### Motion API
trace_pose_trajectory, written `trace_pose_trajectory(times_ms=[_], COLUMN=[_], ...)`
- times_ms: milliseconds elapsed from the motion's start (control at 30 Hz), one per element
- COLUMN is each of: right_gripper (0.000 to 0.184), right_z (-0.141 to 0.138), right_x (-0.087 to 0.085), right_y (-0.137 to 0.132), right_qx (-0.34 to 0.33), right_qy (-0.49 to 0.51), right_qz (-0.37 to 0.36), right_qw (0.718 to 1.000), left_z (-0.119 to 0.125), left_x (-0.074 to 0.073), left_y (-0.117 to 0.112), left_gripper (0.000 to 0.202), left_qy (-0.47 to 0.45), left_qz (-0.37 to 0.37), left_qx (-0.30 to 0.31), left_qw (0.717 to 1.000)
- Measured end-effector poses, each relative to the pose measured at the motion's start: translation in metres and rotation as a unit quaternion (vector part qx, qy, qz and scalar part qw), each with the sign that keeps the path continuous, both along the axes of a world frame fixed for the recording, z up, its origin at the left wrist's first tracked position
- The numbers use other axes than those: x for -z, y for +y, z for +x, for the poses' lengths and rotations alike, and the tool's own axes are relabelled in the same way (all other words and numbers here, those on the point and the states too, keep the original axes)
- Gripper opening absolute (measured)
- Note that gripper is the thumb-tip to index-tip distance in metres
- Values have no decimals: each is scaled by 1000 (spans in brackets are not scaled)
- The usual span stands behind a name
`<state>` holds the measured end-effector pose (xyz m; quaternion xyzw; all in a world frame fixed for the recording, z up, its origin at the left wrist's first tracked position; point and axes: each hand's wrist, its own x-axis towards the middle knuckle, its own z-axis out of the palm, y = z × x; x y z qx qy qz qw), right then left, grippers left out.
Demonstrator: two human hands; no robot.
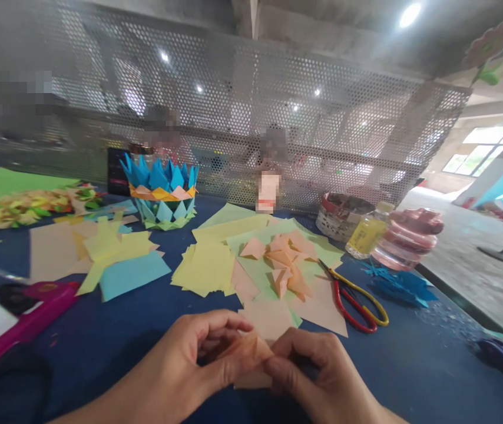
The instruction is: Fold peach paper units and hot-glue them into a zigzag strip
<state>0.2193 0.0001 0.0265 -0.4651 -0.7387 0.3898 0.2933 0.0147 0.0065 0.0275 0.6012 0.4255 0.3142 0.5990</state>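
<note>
Left hand (185, 365): grip pinched together on the peach paper (249, 353), thumb over its left part.
Right hand (322, 377): grip clamped on the same paper's right part.
Peach paper: folded, held between both hands over the desk's (101, 341) near edge, about midway along.
Behind it: folded peach pieces (284, 262) mid-desk, yellow sheets (205, 268) just to their left.
Scissors (357, 300): lying flat to the right of the sheets.
Far edge: blue-topped paper basket (161, 194).

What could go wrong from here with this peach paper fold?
The left hand and right hand both pinch the small peach paper; a hard press could crease it crooked or tear it. The scissors lie near the right hand; a careless reach might catch them. A sweep forward could scatter the folded peach pieces.
</note>
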Motion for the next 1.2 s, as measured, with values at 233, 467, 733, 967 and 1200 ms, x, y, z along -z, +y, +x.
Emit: trace_pose_trajectory(times_ms=[233,467,733,967,1200], right_gripper=[35,38,39,39,34], right_z=[2,0,0,2,2], right_x=[2,0,2,3,1], right_y=[2,2,3,3,3], right_qx=[25,44,50,43,44], right_qy=[-4,-1,7,-11,-24], right_qz=[-16,-2,7,13,33], right_qw=[1000,999,999,999,998], left_z=[4,-1,-4,-5,-4], left_x=[-8,-3,6,1,3], left_y=[-4,-2,0,-9,-4], left_gripper=[55,37,37,45,43], left_qy=[142,173,190,222,133], left_qz=[32,152,212,177,96], left_qx=[-19,7,-5,-27,6], left_qw=[989,973,959,958,986])
